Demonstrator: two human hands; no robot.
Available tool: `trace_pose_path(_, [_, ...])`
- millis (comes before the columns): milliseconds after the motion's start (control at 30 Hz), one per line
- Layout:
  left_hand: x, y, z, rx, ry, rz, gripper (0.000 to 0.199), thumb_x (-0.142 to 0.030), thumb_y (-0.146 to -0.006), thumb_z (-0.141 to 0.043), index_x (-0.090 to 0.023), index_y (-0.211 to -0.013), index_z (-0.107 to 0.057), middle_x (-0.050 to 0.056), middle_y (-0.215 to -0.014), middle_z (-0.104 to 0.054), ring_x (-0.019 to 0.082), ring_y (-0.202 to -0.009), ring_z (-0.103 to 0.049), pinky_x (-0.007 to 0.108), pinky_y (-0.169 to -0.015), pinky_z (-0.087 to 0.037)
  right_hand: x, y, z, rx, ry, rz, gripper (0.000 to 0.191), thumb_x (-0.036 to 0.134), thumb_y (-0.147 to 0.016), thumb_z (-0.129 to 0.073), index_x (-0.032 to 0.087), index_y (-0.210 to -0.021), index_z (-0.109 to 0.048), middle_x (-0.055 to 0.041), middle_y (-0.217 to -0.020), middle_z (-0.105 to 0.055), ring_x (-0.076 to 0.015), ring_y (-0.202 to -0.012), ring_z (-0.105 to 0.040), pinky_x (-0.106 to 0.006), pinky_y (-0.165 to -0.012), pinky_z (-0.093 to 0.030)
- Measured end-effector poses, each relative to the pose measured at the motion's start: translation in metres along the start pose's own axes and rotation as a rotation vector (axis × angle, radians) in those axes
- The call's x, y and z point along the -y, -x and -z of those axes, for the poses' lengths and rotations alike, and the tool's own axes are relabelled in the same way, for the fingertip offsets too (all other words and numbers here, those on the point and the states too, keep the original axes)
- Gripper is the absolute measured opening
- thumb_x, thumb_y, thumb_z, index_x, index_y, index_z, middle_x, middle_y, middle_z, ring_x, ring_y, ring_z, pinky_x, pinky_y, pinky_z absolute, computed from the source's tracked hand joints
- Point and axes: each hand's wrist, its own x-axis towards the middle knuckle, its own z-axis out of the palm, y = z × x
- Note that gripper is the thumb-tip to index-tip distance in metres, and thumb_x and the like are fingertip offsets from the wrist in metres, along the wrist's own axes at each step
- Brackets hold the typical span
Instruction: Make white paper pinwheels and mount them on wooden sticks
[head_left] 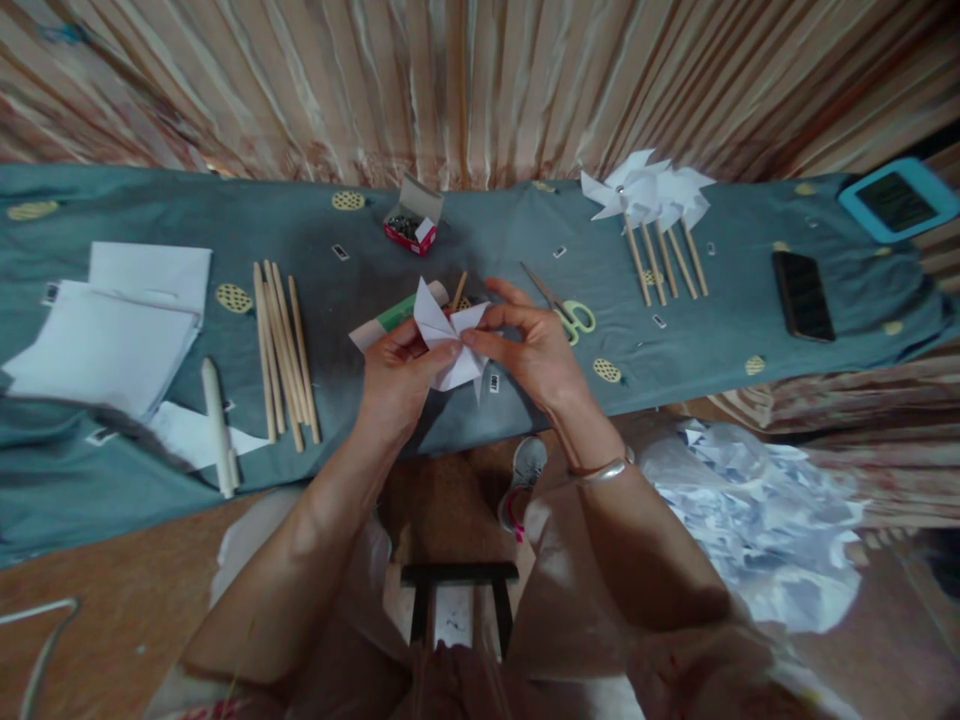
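Note:
A white paper pinwheel [459, 374] is held between my hands over the front part of the table, its blades partly folded in to the centre. My left hand [399, 378] is closed on its left side, with the thumb pressed near the middle. Thumb and fingers of my right hand [538, 352] pinch the paper at the centre from the right; whether a pin is there I cannot make out. Just behind lie a green and pale rolled item [391, 318] and a wooden stick [460, 288], both partly hidden. Green-handled scissors [574, 316] rest beside my right hand.
Left on the cloth-covered table [525, 420] are paper sheets [127, 340], a white utility knife [217, 425] and several wooden sticks [281, 350]. Behind stands an opened box of pins [411, 228]. Finished pinwheels [652, 195], a phone [802, 295] and a blue-framed device [898, 200] lie right; a scrap bag [757, 520] sits below.

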Motion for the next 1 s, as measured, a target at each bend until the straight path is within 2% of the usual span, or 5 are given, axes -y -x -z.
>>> trace_pose_path(267, [0.001,0.000,0.001,0.008,-0.021,0.005,0.030,-0.023,-0.057,-0.086,-0.019,-0.085,-0.075,0.003,-0.088,-0.077,0.020,-0.080,-0.069,0.034,-0.079,-0.056,0.002,0.000,0.000,0.001,0.029,0.023,0.010,0.022,-0.068,-0.080,0.022,-0.064,-0.071,-0.0052,-0.123,-0.068,-0.0277,-0.136,-0.049,-0.044,-0.112,-0.038])
trace_pose_path(633, [0.000,-0.001,0.001,0.024,-0.004,-0.001,0.026,-0.020,-0.056,-0.085,-0.020,-0.079,-0.075,0.001,-0.083,-0.077,0.018,-0.075,-0.069,0.033,-0.079,-0.056,0.003,0.002,-0.001,0.008,0.052,0.054,0.009,0.023,-0.068,-0.080,0.022,-0.067,-0.071,-0.0043,-0.115,-0.070,-0.0265,-0.138,-0.047,-0.044,-0.115,-0.034])
trace_pose_path(800, [-0.004,-0.002,0.000,-0.009,0.041,0.011,0.026,-0.019,-0.055,-0.083,-0.020,-0.079,-0.075,0.002,-0.083,-0.077,0.023,-0.084,-0.071,0.035,-0.079,-0.058,0.005,0.003,0.007,-0.165,-0.091,0.096,0.010,0.037,-0.078,-0.075,0.027,-0.079,-0.073,-0.0007,-0.116,-0.071,-0.0225,-0.137,-0.048,-0.043,-0.116,-0.034])
trace_pose_path(900, [-0.007,-0.003,0.000,-0.002,0.085,0.053,0.022,-0.019,-0.056,-0.081,-0.019,-0.076,-0.072,0.003,-0.082,-0.076,0.025,-0.089,-0.071,0.036,-0.080,-0.057,0.003,0.004,0.011,-0.266,-0.230,0.020,0.017,0.044,-0.078,-0.073,0.028,-0.080,-0.073,-0.0017,-0.110,-0.074,-0.0217,-0.126,-0.057,-0.040,-0.107,-0.044])
trace_pose_path(1000, [-0.009,-0.005,0.001,0.008,0.127,0.085,0.021,-0.020,-0.057,-0.081,-0.020,-0.075,-0.070,0.003,-0.084,-0.076,0.024,-0.088,-0.071,0.036,-0.080,-0.057,0.000,0.006,0.010,-0.229,-0.353,-0.128,0.021,0.044,-0.071,-0.079,0.026,-0.079,-0.073,-0.0012,-0.101,-0.076,-0.0191,-0.103,-0.068,-0.033,-0.090,-0.054])
